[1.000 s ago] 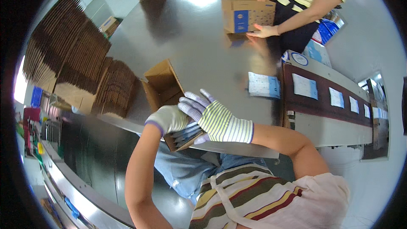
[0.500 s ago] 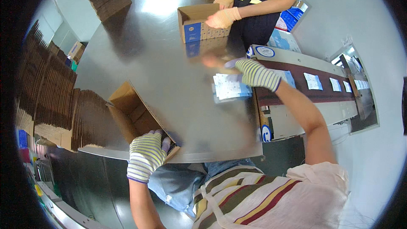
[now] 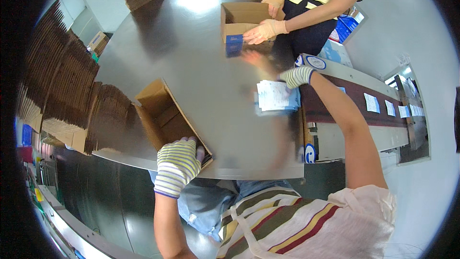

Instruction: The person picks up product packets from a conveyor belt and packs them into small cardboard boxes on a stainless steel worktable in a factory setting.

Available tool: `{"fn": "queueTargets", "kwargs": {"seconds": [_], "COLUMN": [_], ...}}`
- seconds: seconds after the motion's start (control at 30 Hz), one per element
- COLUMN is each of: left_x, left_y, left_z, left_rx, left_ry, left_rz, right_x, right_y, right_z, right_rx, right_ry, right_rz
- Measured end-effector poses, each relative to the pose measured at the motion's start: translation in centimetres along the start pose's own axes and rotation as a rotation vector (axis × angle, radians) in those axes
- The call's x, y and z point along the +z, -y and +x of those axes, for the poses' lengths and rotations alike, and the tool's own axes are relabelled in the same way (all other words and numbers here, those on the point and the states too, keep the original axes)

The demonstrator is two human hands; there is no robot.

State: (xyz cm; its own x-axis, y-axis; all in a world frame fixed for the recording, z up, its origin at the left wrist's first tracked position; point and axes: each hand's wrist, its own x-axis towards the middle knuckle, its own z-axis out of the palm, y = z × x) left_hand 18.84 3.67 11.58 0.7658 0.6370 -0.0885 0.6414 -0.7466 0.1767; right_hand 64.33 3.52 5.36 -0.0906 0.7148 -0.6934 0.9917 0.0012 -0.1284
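My left hand (image 3: 178, 168), in a striped knit glove, is closed over the near end of an open cardboard box (image 3: 167, 115) tilted at an angle near the table's front edge. Its fingers reach over the rim and my thumb lies toward the right corner. My right hand (image 3: 296, 77), gloved alike, is at the upper right corner of a stack of white and blue printed packets (image 3: 275, 97). Its fingers point down at the stack; their tips are partly hidden, so I cannot tell whether they grip a packet.
Right of the table, a conveyor belt (image 3: 352, 99) carries several similar packets. Across the table a co-worker's gloved hands (image 3: 266, 31) hold another open cardboard box (image 3: 244, 13). Stacks of flattened cardboard (image 3: 57, 74) line the left side. The metal table (image 3: 230, 129) has reflections on it.
My right hand has drawn back from above the packets to the stack's upper right corner. My left hand stays on the box. The co-worker's box has turned, and the whole view has shifted slightly.
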Motion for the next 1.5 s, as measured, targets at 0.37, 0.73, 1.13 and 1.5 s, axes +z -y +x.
{"fn": "queueTargets", "kwargs": {"seconds": [0.37,0.73,1.13,1.5], "left_x": [-0.5,-0.5,-6.9,0.3], "left_y": [0.4,0.5,4.2,7.9], "left_z": [-1.2,-0.6,0.9,7.8], "left_rx": [-0.040,-0.122,-0.063,-0.126], "left_ry": [0.019,0.182,-0.673,0.502], "left_rz": [-0.025,-0.033,-0.282,0.104], "right_x": [6.8,-6.2,-5.2,4.7], "right_y": [18.6,32.7,33.3,33.3], "right_z": [-3.3,1.8,3.9,-5.5], "right_rx": [-0.118,-1.004,-0.383,-0.924], "right_ry": [-0.298,-0.884,-0.550,-1.021], "right_rz": [0.135,0.638,-0.242,-0.106]}}
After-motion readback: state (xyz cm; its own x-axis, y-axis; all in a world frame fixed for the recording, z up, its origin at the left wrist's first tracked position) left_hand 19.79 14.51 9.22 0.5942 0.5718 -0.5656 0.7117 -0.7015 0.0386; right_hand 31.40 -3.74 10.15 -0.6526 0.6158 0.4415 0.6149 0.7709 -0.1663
